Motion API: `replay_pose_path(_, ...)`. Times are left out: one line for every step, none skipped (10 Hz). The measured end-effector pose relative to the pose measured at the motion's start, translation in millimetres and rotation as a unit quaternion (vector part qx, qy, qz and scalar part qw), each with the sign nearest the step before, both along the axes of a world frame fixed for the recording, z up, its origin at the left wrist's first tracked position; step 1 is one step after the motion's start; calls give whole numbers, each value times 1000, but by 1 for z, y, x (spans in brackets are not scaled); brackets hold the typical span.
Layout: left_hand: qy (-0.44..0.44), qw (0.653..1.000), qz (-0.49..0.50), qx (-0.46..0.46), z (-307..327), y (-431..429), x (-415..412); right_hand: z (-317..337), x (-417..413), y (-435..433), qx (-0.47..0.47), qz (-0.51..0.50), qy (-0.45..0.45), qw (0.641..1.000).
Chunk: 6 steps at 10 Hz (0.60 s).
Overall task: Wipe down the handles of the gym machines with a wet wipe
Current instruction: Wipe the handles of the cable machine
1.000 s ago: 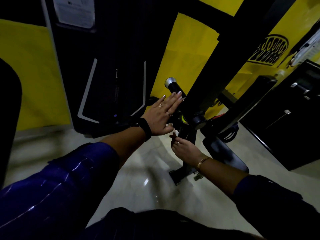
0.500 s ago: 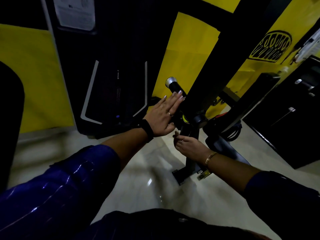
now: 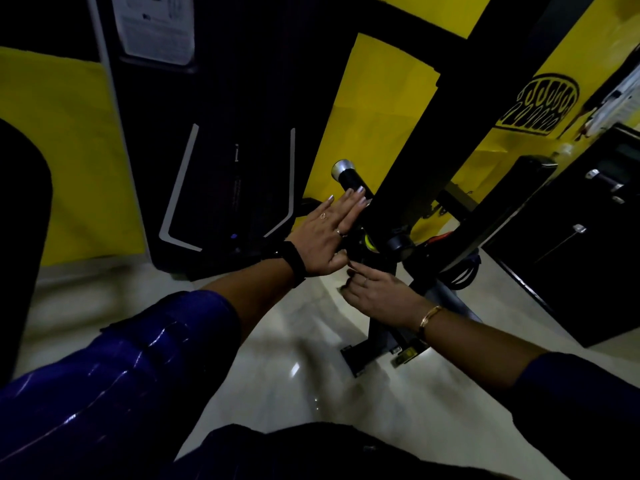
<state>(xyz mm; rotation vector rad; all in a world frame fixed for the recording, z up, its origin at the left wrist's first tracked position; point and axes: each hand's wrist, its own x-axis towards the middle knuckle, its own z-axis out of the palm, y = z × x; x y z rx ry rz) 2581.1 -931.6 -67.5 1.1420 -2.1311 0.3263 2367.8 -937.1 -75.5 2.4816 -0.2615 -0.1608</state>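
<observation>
Head view: pretty dark, looking down at both arms reaching for a black gym machine.
Around: a black upright beam [image 3: 433,150] is slanting across just right of the handle and hiding its inner end. A black weight-stack housing [image 3: 225,168] is standing behind it against the yellow wall [image 3: 69,150].
Handle: the black handle [image 3: 349,178] with a silver cap is sticking out up-left from the frame.
Left hand: the left hand [image 3: 325,233] is lying flat on the handle, fingers straight and together.
Right hand: the right hand [image 3: 377,296] is hanging just below, fingers curled. Can't tell if it's pinching a wipe.
</observation>
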Motion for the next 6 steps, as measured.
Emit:
replay_pose_path(-3,1000,-17,-11,-1,1,0,8,11,31,156,-39,-138,977)
replay_pose_path(10,1000,-22,-14,-2,1,-3,19,28,65,492,-284,-390,725)
replay_pose_path(4,1000,-21,-13,-2,2,-1,33,39,81,724,-418,-448,317)
replay_pose_path(-6,999,-24,-20,3,2,6,38,33,90,740,-389,-409,366)
replay_pose_path(-52,998,-4,-47,9,1,13,36,16,80,390,-182,-299,852)
replay_pose_path(-72,996,7,-53,10,-1,15,36,1,63,44,121,-132,983)
